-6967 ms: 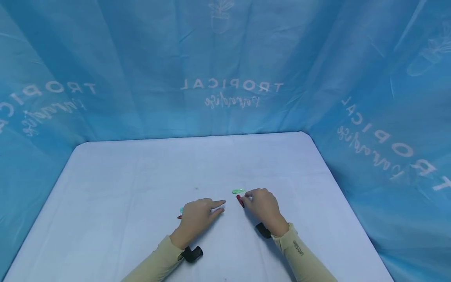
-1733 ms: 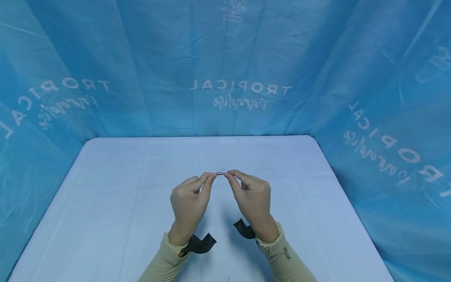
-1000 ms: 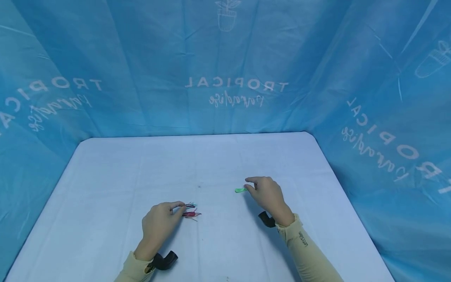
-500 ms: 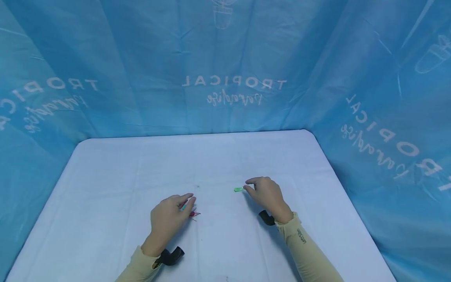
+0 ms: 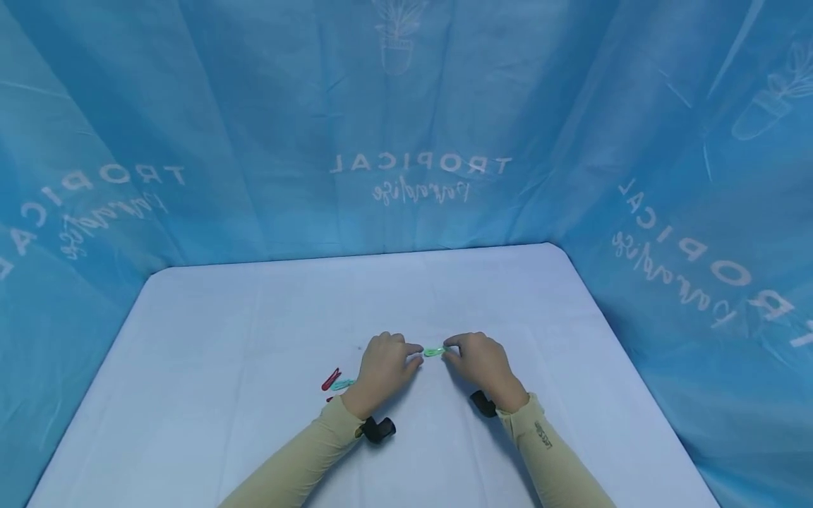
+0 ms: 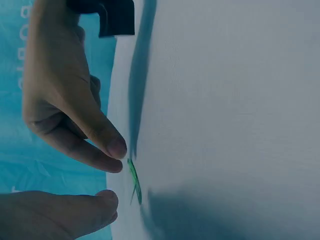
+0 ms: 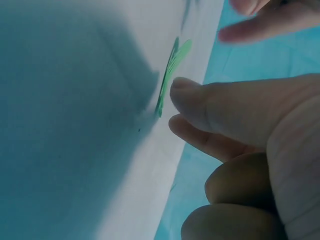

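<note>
A green snap hair clip [image 5: 434, 352] lies on the white table between my two hands. In the left wrist view the clip [image 6: 133, 175] shows its narrow parts sprung apart. My left hand [image 5: 384, 370] comes at it from the left, thumb and index finger apart at its end. From the right, my right hand [image 5: 479, 363] has thumb and forefinger spread around the other end. In the right wrist view the right fingertips stand a little off the clip [image 7: 170, 70]. Neither hand grips anything.
Left of my left hand lie a red hair clip [image 5: 331, 379] and a turquoise one [image 5: 341, 384]. Another red clip [image 5: 329, 399] is partly hidden by the left sleeve. Blue printed curtains [image 5: 419, 120] hang around the white table [image 5: 254, 339].
Earlier both hands held a dark red clip up between them. The left hand then set it down among the clips at left, let go and moved right to the green clip.
</note>
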`<control>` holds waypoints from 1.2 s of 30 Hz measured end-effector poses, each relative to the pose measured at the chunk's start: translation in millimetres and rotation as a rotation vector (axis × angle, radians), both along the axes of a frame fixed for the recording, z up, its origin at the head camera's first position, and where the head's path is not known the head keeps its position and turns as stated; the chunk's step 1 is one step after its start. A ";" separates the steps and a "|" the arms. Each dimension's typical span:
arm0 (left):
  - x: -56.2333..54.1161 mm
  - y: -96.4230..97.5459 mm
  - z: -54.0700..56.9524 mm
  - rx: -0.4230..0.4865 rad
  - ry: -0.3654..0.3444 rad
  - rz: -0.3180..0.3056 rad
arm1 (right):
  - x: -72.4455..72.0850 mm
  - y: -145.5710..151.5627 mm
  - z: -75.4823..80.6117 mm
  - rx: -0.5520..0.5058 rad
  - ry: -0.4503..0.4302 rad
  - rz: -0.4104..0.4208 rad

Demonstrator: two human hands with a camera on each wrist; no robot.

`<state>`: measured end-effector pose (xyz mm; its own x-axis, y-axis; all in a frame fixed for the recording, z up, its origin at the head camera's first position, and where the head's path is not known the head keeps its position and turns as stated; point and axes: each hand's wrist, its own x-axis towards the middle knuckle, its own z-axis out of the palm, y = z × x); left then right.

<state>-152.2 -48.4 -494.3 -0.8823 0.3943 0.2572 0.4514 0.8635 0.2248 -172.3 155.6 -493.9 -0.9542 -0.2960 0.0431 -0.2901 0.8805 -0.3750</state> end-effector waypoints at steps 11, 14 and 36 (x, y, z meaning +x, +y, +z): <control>-14.7 13.5 -10.6 -0.005 -0.018 0.000 | -2.8 1.2 -4.6 0.006 0.056 0.030; -18.4 14.8 -12.1 0.003 -0.017 -0.012 | -3.9 0.7 -3.7 0.004 0.062 0.027; -19.1 19.5 -20.4 0.164 -0.099 0.063 | -4.4 1.6 -10.9 -0.036 0.034 -0.010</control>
